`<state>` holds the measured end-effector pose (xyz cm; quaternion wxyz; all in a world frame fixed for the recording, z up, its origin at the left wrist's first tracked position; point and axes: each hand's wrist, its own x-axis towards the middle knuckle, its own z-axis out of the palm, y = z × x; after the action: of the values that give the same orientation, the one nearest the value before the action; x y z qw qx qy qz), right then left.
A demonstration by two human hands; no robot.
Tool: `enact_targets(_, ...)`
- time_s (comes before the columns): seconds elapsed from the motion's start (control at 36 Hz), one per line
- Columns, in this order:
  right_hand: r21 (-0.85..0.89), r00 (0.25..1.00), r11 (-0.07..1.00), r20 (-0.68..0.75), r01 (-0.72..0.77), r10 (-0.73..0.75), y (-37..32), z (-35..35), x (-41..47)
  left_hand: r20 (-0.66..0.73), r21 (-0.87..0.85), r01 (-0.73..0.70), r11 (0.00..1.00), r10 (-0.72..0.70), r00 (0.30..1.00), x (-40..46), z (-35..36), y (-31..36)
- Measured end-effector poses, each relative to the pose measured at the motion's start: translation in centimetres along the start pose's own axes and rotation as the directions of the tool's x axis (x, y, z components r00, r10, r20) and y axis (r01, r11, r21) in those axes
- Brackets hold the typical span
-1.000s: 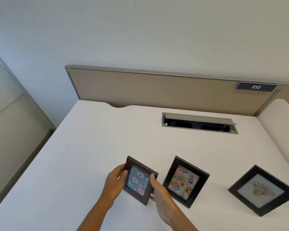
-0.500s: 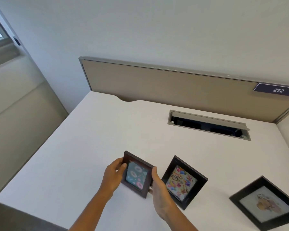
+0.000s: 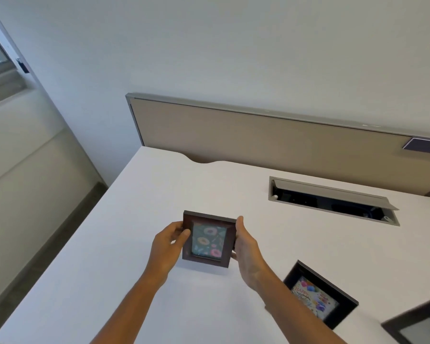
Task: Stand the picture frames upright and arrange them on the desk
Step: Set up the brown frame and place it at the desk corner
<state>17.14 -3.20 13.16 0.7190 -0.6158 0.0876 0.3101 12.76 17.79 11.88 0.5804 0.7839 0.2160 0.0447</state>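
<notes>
A small dark brown picture frame (image 3: 208, 239) with a teal donut print stands upright near the middle of the white desk (image 3: 139, 194), facing me. My left hand (image 3: 168, 247) grips its left edge and my right hand (image 3: 246, 247) grips its right edge. To the right, a black frame (image 3: 318, 295) with a colourful birthday print lies flat on the desk. A third black frame (image 3: 417, 324) with a pale picture lies at the bottom right, cut off by the image edge.
A beige partition panel (image 3: 258, 142) runs along the desk's back edge, carrying a dark number plate (image 3: 425, 145). An open cable hatch (image 3: 333, 201) is sunk into the desk at the back right. The desk's left edge drops to the floor by a window wall.
Both hands have carried the brown frame away from the birthday frame, toward the left and back of the desk, and turned it squarer to me. The view has swung left.
</notes>
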Motion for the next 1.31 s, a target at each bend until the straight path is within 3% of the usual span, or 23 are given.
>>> enact_targets(0.42, -0.144, 0.996, 0.989, 0.08, -0.038, 0.05, -6.8, 10.6, 15.7, -0.037, 0.028, 0.021, 0.999, -0.02, 0.999, 15.2, -9.8, -1.6)
enact_targets(0.67, -0.177, 0.987, 0.982, 0.129, -0.073, 0.096, -10.5, 17.0, 28.1, -0.139, 0.019, 0.075, 0.997, -0.071, 0.988, 26.9, -14.5, -2.4)
enact_targets(1.0, -0.248, 0.978, 0.966, 0.174, -0.07, 0.115, -14.7, 22.0, 42.4, -0.259, -0.127, 0.159, 0.979, -0.187, 0.948, 39.1, -16.7, -3.3)
enact_targets(1.31, -0.295, 0.974, 0.954, 0.193, -0.06, 0.121, -16.8, 24.1, 49.3, -0.302, -0.21, 0.159, 0.965, -0.219, 0.928, 45.4, -17.7, -3.9)
